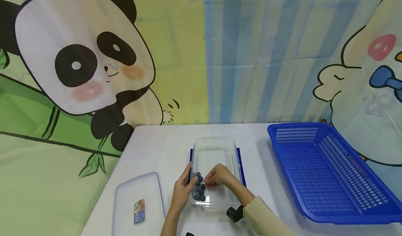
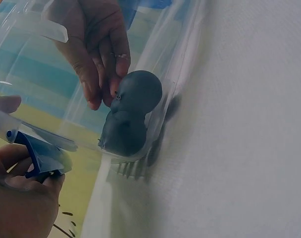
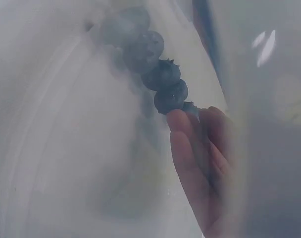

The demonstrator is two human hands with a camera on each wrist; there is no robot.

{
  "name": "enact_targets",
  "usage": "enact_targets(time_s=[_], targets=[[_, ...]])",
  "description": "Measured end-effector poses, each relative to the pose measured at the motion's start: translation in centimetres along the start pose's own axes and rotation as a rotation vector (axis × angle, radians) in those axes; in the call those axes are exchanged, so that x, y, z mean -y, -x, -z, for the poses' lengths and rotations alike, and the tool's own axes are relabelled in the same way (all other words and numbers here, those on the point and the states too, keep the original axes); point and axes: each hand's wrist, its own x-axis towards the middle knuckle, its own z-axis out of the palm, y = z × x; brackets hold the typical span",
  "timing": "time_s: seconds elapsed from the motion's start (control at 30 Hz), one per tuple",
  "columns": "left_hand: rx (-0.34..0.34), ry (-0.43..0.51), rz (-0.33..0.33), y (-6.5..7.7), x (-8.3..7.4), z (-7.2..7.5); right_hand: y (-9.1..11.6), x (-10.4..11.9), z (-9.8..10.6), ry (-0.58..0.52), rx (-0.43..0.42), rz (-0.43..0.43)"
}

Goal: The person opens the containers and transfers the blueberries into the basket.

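Note:
A clear plastic container (image 1: 214,155) with blue side latches stands in front of me on the white table. Several blueberries (image 1: 197,188) line its left side, running down to the near corner. My left hand (image 1: 181,190) grips the container's left edge, its thumb over the rim and fingers by a blue latch (image 2: 39,153). Inside the container, my right hand (image 1: 220,176) reaches to the row of berries. In the right wrist view its fingertips pinch a blueberry (image 3: 191,108), mostly hidden by the fingers, right beside the other berries.
Left of the container lies a clear lid (image 1: 127,197) with a small printed label (image 1: 139,211). A large blue perforated basket (image 1: 314,215) stands on the right. Behind the table (image 1: 169,149) hangs a cartoon-printed curtain (image 1: 251,54).

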Motion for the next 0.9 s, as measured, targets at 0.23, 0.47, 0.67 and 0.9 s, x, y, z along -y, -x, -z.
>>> enact_targets(time_s=[0.23,0.47,0.67,0.9], targets=[[-0.005,0.002,0.006,0.07,-0.02,-0.07,-0.22,0.00,-0.12,-0.069,-0.010,-0.014],[-0.014,0.024,0.017,0.10,-0.13,-0.12,-0.37,0.15,-0.41,0.021,-0.019,-0.050],[-0.020,0.040,0.020,0.17,-0.39,-0.10,-0.49,0.28,-0.71,-0.017,-0.015,-0.120],[-0.016,0.057,0.029,0.13,-0.16,-0.15,-0.39,0.17,-0.73,-0.110,0.011,-0.186]])
